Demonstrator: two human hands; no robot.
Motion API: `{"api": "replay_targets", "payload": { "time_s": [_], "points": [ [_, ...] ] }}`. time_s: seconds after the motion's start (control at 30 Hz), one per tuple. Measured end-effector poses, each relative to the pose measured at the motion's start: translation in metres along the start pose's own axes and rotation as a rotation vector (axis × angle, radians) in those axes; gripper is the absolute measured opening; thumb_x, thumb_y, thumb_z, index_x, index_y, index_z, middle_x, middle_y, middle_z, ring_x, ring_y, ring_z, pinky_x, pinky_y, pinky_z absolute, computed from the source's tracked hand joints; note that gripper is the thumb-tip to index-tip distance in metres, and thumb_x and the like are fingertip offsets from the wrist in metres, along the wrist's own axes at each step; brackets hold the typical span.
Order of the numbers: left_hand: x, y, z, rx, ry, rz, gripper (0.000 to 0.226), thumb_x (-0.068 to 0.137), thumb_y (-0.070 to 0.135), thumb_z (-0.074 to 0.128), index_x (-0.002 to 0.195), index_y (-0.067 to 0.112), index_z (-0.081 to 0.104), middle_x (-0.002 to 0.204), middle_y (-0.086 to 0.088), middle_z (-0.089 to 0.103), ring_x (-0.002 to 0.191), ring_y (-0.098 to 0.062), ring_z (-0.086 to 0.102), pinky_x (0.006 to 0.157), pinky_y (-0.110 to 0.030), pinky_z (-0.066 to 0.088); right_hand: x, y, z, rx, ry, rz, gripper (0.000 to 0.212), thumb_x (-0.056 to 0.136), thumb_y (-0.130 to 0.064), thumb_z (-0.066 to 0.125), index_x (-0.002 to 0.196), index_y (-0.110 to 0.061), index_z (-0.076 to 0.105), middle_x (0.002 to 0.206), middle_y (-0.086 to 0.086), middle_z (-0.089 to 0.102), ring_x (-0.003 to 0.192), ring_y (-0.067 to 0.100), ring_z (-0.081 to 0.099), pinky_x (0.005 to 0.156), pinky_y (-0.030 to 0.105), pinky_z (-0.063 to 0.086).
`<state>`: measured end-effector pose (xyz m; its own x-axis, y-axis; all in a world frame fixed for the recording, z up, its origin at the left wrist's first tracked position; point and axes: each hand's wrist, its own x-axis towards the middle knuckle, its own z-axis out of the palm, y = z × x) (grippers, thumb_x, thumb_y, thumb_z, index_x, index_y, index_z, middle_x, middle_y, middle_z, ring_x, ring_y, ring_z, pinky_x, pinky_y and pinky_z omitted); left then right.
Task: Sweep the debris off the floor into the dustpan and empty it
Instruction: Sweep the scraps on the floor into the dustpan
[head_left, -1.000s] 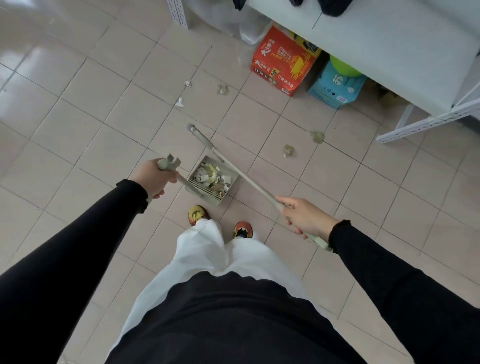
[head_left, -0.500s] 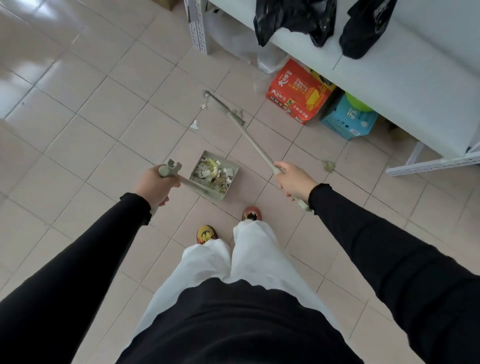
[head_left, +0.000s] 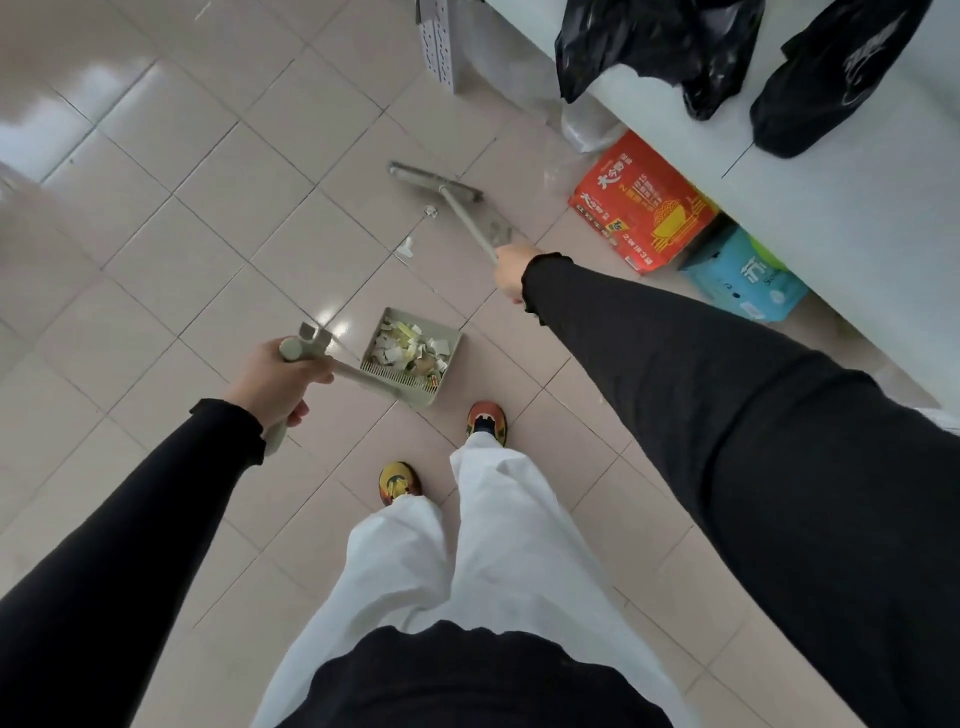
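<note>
Overhead, the red box (head_left: 641, 205) at two o'clock carried Chinese lettering too blurred to read. The left hand (head_left: 278, 376) was wrapped tight around the dustpan (head_left: 413, 353) handle, which ran toward four o'clock; scraps filled the pan. The right hand (head_left: 511, 273) gripped the broom (head_left: 441, 189) stick, head toward eleven o'clock, near two paper bits (head_left: 405, 249).

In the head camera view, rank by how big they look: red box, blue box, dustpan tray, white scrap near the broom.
1. red box
2. blue box and dustpan tray look alike; the box is partly hidden
3. white scrap
</note>
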<state>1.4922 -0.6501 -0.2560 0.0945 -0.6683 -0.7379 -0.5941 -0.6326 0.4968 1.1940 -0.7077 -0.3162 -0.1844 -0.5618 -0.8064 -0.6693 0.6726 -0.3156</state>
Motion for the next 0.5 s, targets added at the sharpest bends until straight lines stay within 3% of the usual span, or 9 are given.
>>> {"api": "replay_targets", "payload": {
  "time_s": [0.13, 0.3, 0.4, 0.5],
  "points": [
    [0.001, 0.002, 0.008, -0.01, 0.02, -0.051, 0.025, 0.095, 0.014, 0.06, 0.118, 0.006, 0.063, 0.109, -0.015, 0.073, 0.051, -0.019, 0.044, 0.049, -0.026, 0.038, -0.006, 0.035, 0.011, -0.121, -0.161, -0.061, 0.039, 0.094, -0.001, 0.052, 0.133, 0.001, 0.056, 0.076, 0.001, 0.052, 0.058, 0.011, 0.05, 0.05, 0.023, 0.043],
    [0.0, -0.001, 0.007, -0.034, 0.034, -0.081, 0.026, 0.093, 0.015, 0.062, 0.117, 0.006, 0.064, 0.108, -0.016, 0.073, 0.05, -0.02, 0.043, 0.049, -0.026, 0.038, -0.064, 0.103, -0.004, -0.268, -0.326, -0.088, 0.04, 0.098, -0.016, 0.034, 0.134, -0.023, 0.051, 0.077, 0.015, 0.055, 0.058, 0.025, 0.05, 0.046, 0.026, 0.039],
    [-0.003, -0.004, 0.008, -0.024, 0.031, -0.079, 0.025, 0.094, 0.016, 0.061, 0.117, 0.008, 0.064, 0.108, -0.015, 0.074, 0.051, -0.02, 0.044, 0.049, -0.026, 0.038, -0.121, 0.132, -0.029, -0.24, -0.355, -0.107, 0.045, 0.103, -0.019, 0.037, 0.144, -0.035, 0.046, 0.078, 0.004, 0.053, 0.052, 0.015, 0.044, 0.039, 0.024, 0.037],
    [-0.006, -0.006, 0.01, -0.027, 0.031, -0.075, 0.021, 0.094, 0.015, 0.06, 0.114, 0.009, 0.064, 0.108, -0.016, 0.073, 0.052, -0.02, 0.045, 0.05, -0.027, 0.039, -0.144, 0.151, -0.038, -0.145, -0.317, -0.082, 0.047, 0.103, -0.025, 0.04, 0.145, -0.045, 0.042, 0.079, 0.002, 0.055, 0.056, 0.015, 0.044, 0.042, 0.025, 0.039]
  ]
}}
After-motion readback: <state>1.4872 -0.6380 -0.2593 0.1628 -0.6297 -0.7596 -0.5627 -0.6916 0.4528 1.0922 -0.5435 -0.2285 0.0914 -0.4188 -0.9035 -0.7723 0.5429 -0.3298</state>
